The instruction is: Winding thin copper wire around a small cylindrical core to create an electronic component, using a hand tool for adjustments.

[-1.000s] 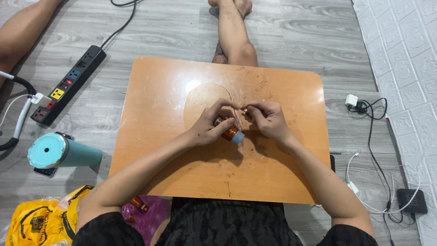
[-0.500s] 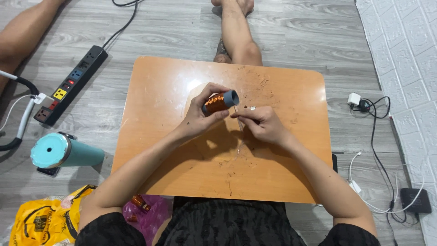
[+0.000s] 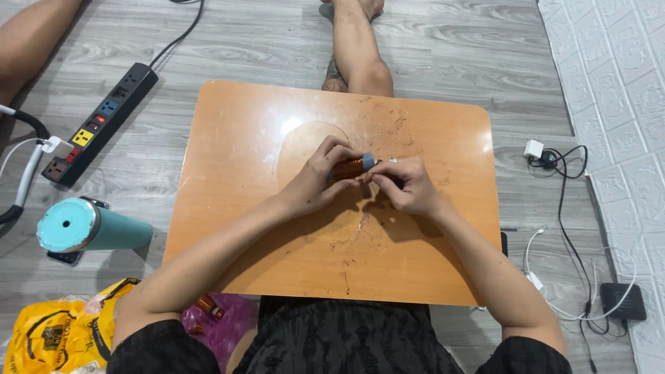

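Over the middle of a small orange wooden table point(image 3: 235, 173), my left hand point(image 3: 320, 179) grips a small spool of copper-coloured wire with a blue-grey end cap point(image 3: 352, 166). The spool lies sideways, cap pointing right. My right hand point(image 3: 402, 184) is closed right beside the cap end, its fingertips pinched at the spool; a thin wire strand between them is too fine to make out clearly.
A leg of another person point(image 3: 359, 52) rests on the grey floor beyond the table. A power strip point(image 3: 100, 123) lies far left, a teal tumbler point(image 3: 86, 227) and yellow bag point(image 3: 59, 336) near left, chargers and cables point(image 3: 554, 166) at right.
A second ago both hands were pinched low over the table. The left hand then lifted the spool up; now it is lowered again and turned sideways, with the right hand back against it.
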